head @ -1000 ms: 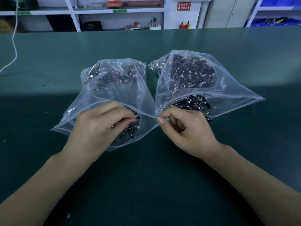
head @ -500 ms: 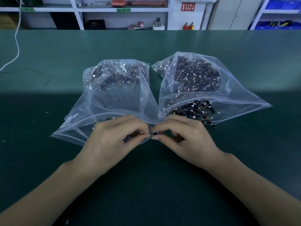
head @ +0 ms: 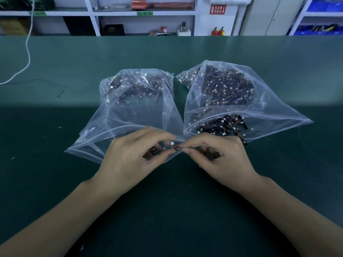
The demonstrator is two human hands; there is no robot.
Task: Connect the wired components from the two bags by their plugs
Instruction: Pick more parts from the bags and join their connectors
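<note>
Head view: both hands have been drawn out of the bags, the left hand and right hand each pinching a wired component, the white plug now brought between fingertips for mating.

Two clear plastic bags lie side by side on a green table, the left bag and right bag both filled with small dark wired components. Near their mouths, the left hand and right hand meet, pinching a white plug between fingertips.
</note>
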